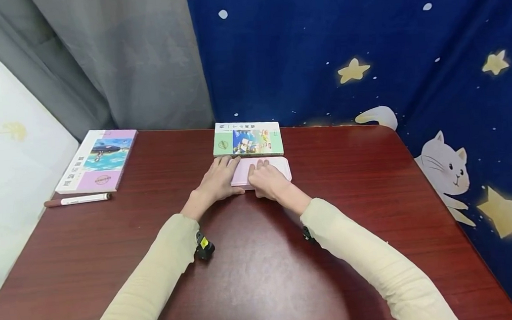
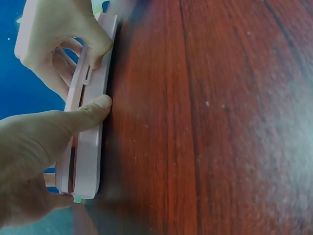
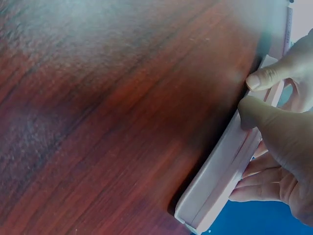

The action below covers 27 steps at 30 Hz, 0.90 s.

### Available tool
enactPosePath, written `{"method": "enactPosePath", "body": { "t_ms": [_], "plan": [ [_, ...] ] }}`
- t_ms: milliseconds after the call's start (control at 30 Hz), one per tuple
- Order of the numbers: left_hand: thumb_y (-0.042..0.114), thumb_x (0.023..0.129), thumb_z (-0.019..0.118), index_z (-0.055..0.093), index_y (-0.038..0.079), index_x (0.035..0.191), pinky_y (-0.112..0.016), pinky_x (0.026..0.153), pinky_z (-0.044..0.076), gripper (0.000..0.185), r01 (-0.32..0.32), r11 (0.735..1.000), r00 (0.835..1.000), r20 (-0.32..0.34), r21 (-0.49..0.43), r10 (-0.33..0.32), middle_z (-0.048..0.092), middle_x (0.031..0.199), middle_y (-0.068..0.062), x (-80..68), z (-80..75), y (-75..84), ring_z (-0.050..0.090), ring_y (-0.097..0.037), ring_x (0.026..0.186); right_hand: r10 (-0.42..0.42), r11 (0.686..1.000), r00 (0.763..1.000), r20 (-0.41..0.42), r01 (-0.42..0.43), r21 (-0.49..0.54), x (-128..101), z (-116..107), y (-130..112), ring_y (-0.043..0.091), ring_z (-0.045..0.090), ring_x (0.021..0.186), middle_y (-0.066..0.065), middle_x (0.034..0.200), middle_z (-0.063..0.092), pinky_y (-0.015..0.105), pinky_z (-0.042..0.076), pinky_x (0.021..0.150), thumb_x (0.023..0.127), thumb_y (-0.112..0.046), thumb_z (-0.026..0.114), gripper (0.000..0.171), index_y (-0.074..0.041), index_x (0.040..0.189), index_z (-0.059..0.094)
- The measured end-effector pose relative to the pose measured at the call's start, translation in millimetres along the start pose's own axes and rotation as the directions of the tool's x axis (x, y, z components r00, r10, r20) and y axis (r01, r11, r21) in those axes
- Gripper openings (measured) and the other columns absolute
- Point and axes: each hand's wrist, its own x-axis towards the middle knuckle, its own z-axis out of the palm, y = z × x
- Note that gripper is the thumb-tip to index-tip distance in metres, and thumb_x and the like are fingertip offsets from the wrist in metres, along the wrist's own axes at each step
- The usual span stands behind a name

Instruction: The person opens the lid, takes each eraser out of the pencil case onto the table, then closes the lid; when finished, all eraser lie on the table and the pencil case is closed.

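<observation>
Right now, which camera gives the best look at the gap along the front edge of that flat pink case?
The left wrist view: the pink case runs lengthwise, its seam parted, the left hand thumb pressed against it. The right wrist view shows the case edge and both thumbs, the seam less clearly. The head view shows only its lid under both hands.

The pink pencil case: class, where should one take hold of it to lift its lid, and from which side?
Take the pink pencil case along its long near edge, coming from the person's side. It lies flat and thin, and the wrist views show the lid seam and a small catch on that edge, where the left hand and right hand already have thumbs at the seam and fingers on the lid.
</observation>
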Motion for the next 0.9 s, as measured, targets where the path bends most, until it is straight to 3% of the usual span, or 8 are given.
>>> {"method": "enactPosePath", "body": {
  "t_ms": [267,367,433,567,767,900],
  "plan": [
    [0.044,0.074,0.082,0.035,0.001,0.147,-0.047,0.111,0.026,0.097,-0.007,1.0,1.0,-0.008,0.01,0.007,0.038,0.143,-0.023,0.7,0.8,-3.0,0.031,-0.039,0.132,0.036,0.996,0.993,-0.112,-0.026,0.089,-11,4,8,0.03,0.063,0.086,0.021,0.1,0.065,0.038,0.055,0.057,0.08,-0.023,0.073,0.045,0.002,0.116,0.064],
    [0.045,0.076,0.081,0.033,0.001,0.148,-0.048,0.112,0.024,0.097,-0.01,1.0,1.0,-0.017,-0.003,0.01,0.033,0.147,-0.023,-1.1,2.2,-6.1,0.028,-0.04,0.134,0.05,0.987,0.988,-0.146,-0.027,0.157,-17,7,11,0.031,0.062,0.097,0.019,0.109,0.064,0.04,0.055,0.064,0.082,-0.026,0.074,0.046,-0.002,0.12,0.063],
    [0.045,0.076,0.08,0.033,0.002,0.149,-0.05,0.112,0.024,0.097,-0.013,1.0,0.999,-0.032,-0.024,0.012,0.029,0.15,-0.025,-3.6,3.2,-9.0,0.026,-0.041,0.136,0.053,0.975,0.986,-0.156,-0.017,0.223,-22,10,13,0.033,0.059,0.109,0.021,0.119,0.061,0.043,0.054,0.077,0.085,-0.023,0.072,0.046,-0.003,0.124,0.061],
    [0.045,0.077,0.079,0.032,0.004,0.15,-0.054,0.109,0.027,0.096,-0.022,0.996,0.997,-0.069,-0.087,0.017,0.019,0.152,-0.029,-11.2,4.2,-16.9,0.021,-0.045,0.137,0.073,0.931,0.981,-0.181,-0.002,0.366,-35,14,18,0.037,0.049,0.123,0.024,0.134,0.052,0.049,0.044,0.097,0.086,-0.014,0.071,0.048,-0.004,0.131,0.057],
    [0.034,0.083,0.077,0.032,0.002,0.149,-0.055,0.105,0.031,0.087,-0.03,0.967,0.994,-0.112,-0.254,0.001,0.023,0.15,-0.028,-24.4,0.8,-29.0,0.023,-0.045,0.134,0.17,0.87,0.964,-0.202,-0.051,0.491,-56,26,38,0.04,0.049,0.115,0.026,0.133,0.049,0.05,0.045,0.092,0.082,-0.006,0.073,0.051,-0.004,0.13,0.058],
    [0.02,0.084,0.076,0.032,-0.003,0.147,-0.053,0.106,0.031,0.08,-0.051,0.927,0.991,-0.136,-0.371,0.0,0.032,0.145,-0.028,-32.2,0.2,-37.6,0.031,-0.041,0.131,0.259,0.765,0.952,-0.163,-0.099,0.636,-66,37,51,0.04,0.045,0.116,0.026,0.134,0.045,0.049,0.042,0.096,0.081,0.002,0.069,0.051,-0.002,0.13,0.057]
  ]
}}
